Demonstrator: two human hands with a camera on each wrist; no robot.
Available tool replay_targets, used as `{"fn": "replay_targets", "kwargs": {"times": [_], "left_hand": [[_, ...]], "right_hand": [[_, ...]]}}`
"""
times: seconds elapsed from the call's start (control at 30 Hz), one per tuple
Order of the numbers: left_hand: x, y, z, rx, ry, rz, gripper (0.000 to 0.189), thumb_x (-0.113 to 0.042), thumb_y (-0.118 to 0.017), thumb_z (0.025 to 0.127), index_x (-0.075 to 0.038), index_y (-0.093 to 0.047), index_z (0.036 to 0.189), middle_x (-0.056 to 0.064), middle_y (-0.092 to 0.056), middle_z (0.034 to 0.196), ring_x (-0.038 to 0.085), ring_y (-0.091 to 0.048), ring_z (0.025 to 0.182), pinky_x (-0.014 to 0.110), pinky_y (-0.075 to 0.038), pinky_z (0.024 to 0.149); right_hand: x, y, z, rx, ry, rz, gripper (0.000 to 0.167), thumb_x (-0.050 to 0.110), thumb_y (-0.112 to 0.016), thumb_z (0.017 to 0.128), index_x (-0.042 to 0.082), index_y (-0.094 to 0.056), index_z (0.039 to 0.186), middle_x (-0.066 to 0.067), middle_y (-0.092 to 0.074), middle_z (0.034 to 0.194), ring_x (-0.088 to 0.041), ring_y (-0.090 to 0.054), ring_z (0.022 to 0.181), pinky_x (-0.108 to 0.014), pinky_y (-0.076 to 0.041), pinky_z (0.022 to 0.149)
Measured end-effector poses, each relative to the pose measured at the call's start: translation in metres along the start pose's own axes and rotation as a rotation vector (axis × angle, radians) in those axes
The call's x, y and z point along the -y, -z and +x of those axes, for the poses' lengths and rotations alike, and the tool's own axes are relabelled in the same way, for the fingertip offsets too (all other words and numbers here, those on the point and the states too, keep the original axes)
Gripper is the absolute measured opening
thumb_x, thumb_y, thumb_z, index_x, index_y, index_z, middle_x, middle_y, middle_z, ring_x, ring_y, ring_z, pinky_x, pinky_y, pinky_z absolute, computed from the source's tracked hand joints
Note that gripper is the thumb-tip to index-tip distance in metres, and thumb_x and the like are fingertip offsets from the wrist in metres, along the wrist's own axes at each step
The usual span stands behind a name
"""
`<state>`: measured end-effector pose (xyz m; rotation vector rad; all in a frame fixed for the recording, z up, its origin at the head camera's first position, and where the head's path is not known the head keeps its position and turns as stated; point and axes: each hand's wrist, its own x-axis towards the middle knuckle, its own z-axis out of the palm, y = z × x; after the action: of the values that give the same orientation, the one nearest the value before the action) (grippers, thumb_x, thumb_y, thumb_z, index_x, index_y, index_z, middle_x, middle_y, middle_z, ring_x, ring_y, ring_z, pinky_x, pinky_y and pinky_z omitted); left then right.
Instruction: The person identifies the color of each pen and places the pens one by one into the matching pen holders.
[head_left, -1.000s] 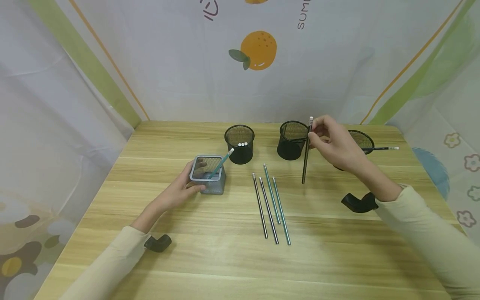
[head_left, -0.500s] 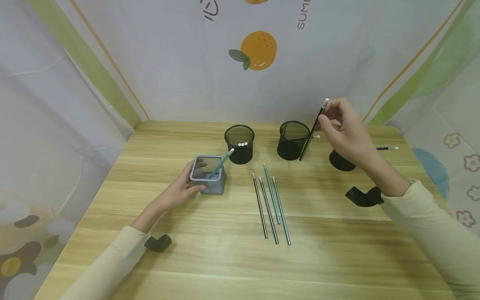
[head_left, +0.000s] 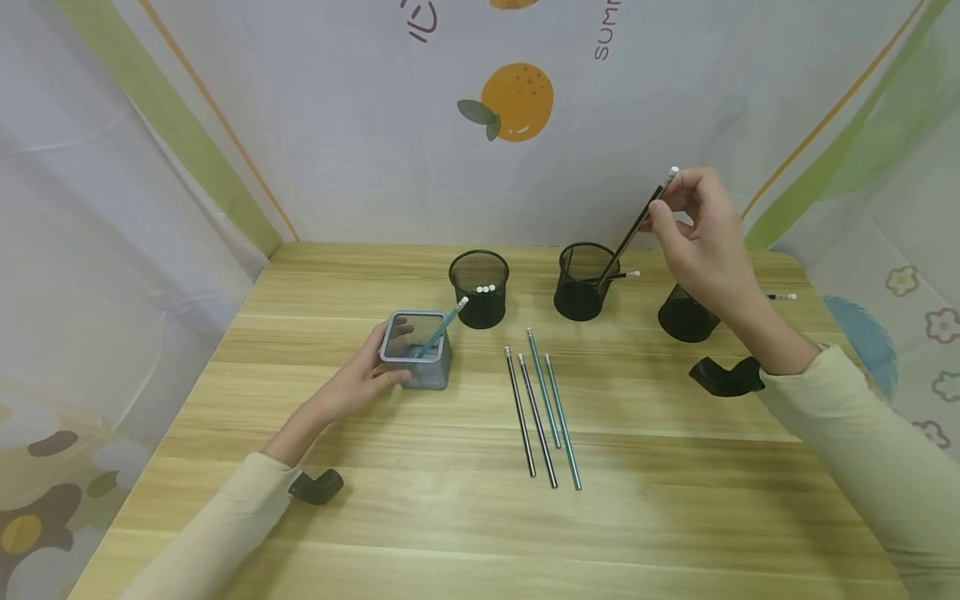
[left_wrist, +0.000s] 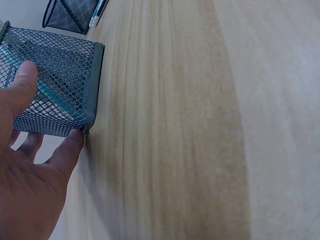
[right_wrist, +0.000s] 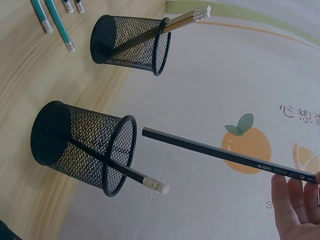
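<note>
My left hand [head_left: 363,375] holds a grey square mesh pen holder [head_left: 426,375] by its side, thumb and fingers around it. A teal pencil [head_left: 444,325] leans inside. My right hand [head_left: 701,229] pinches a black pencil [right_wrist: 215,151] near its white eraser end. That pencil slants over the middle round black mesh pen cup [right_wrist: 75,135], its lower end close to the cup's mouth in the right wrist view. One black pencil [right_wrist: 130,172] stands inside this cup, its eraser end poking past the rim.
Two dark pencils [head_left: 528,417] and two teal pencils [head_left: 562,421] lie on the wooden table [head_left: 450,533]. Another round mesh cup [head_left: 480,310] with several pencils stands at left. A third black cup [head_left: 684,318], with a pencil, is partly behind the right hand. A printed curtain [head_left: 337,125] hangs behind.
My right hand has risen and moved back and right, lifting the black pencil from in front of the middle cup to over it, now more tilted. The left hand has stayed put.
</note>
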<state>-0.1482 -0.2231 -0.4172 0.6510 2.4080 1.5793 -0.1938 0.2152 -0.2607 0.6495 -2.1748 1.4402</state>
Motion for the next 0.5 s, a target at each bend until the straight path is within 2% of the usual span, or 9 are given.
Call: {"fn": "replay_targets", "kwargs": {"times": [0.23, 0.5], "left_hand": [[0.001, -0.001, 0.0, -0.001, 0.002, -0.006, 0.078, 0.0, -0.063, 0.099, -0.009, -0.016, 0.16, 0.026, -0.028, 0.159, 0.045, -0.029, 0.144, 0.06, -0.032, 0.113], [0.0, -0.001, 0.0, 0.0, 0.01, -0.009, 0.078, 0.0, -0.063, 0.099, -0.008, -0.015, 0.16, 0.024, -0.027, 0.16, 0.043, -0.028, 0.145, 0.061, -0.031, 0.113]], "right_hand": [[-0.007, -0.002, 0.004, -0.02, 0.025, -0.031, 0.011, -0.004, -0.052, 0.101, -0.003, -0.049, 0.112, -0.007, -0.055, 0.103, -0.019, -0.062, 0.088, -0.018, -0.057, 0.077], [-0.018, -0.009, 0.011, 0.027, 0.043, -0.116, 0.013, -0.003, -0.051, 0.102, -0.009, -0.046, 0.113, -0.008, -0.054, 0.103, -0.016, -0.061, 0.089, -0.016, -0.056, 0.075]]}}
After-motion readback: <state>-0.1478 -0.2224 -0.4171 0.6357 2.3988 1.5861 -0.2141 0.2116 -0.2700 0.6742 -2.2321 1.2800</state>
